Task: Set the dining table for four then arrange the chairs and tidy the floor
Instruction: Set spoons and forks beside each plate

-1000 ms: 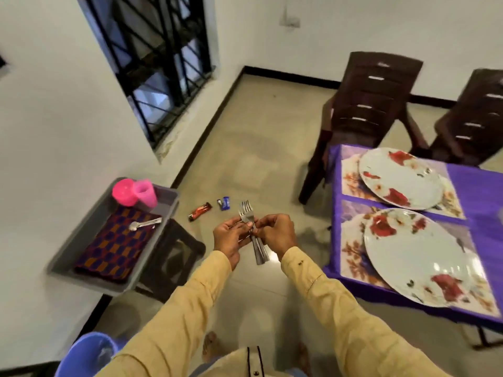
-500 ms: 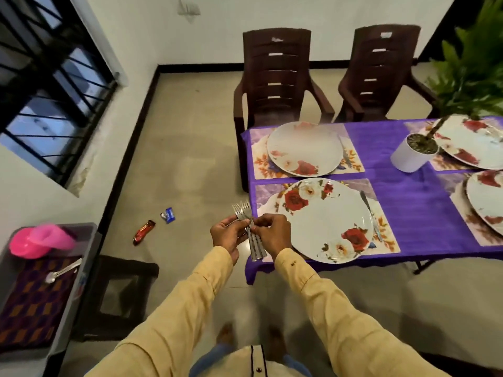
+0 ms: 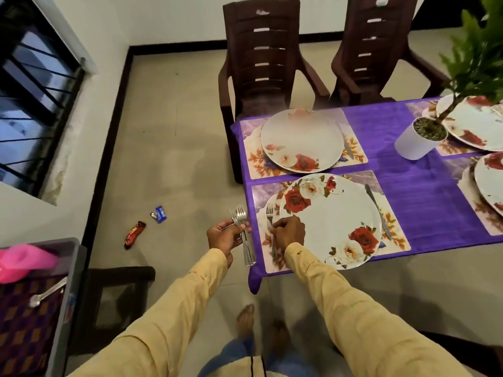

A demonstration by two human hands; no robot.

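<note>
Moved: one steel fork [image 3: 270,213], now split from the bundle, pinched by the right hand [image 3: 288,232] on the near floral placemat [image 3: 260,195]. Left hand [image 3: 223,236] grips the remaining forks [image 3: 249,251]. Grey tray [image 3: 77,257]: pink cups [image 3: 24,261], spoon [image 3: 46,293], patterned cloth [image 3: 24,336].

A single wide-angle view from the person's head looks forward and steeply down, close above the near left corner of the table [image 3: 394,186]. It takes in the floor [image 3: 168,131], the person's feet [image 3: 246,319], and the chairs [image 3: 261,63] past the far edge.

Right hand [image 3: 289,233] pulled single fork [image 3: 269,213] from bundle [image 3: 239,216], over near placemat [image 3: 258,194].
</note>
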